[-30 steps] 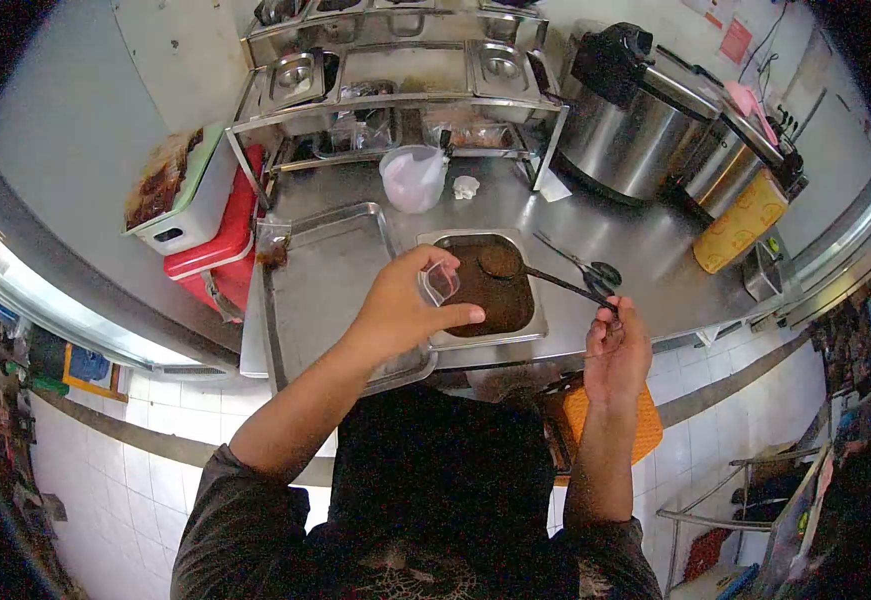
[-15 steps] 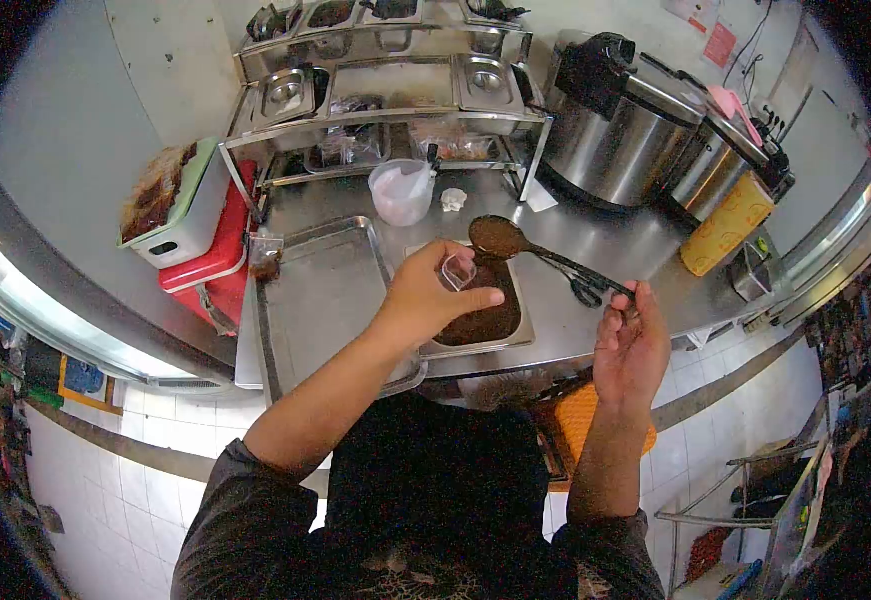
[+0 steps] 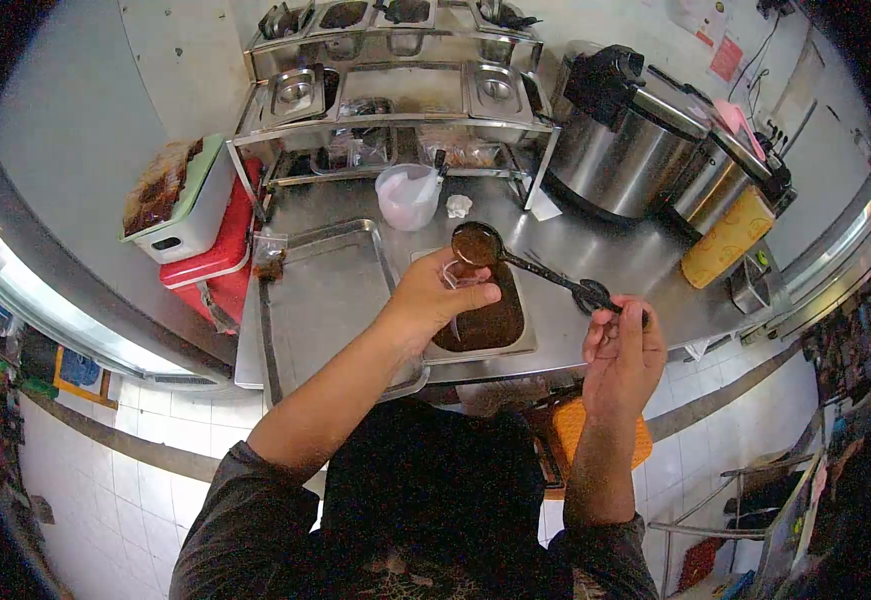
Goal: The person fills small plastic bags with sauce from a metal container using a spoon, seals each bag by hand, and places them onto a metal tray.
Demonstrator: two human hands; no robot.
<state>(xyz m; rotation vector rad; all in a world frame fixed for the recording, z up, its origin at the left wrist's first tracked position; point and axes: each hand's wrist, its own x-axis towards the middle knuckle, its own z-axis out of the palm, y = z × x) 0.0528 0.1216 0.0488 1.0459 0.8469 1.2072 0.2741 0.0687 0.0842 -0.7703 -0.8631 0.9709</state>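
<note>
My right hand (image 3: 623,355) is closed round the end of a black ladle (image 3: 535,268), whose bowl holds dark brown sauce. My left hand (image 3: 430,300) grips a small clear plastic bag (image 3: 460,278) by its opening, thumb and fingers round it. The ladle's bowl is tipped at the bag's mouth, overlapping it in this view. Below both lies a steel pan (image 3: 527,330) of dark brown sauce, partly covered by my left hand. Black scissor-like handles (image 3: 589,294) show behind the ladle's handle.
A steel tray (image 3: 320,290) lies left of the pan, with a small filled bag (image 3: 268,262) by its corner. Behind stand a pinkish tub (image 3: 407,205) and a tiered steel rack (image 3: 395,128). Large steel pots (image 3: 623,150) stand right, near a yellow box (image 3: 727,240).
The ladle's bowl has moved left and tipped over the bag in my left hand. My right hand has shifted slightly down and turned; my left hand stays nearly in place.
</note>
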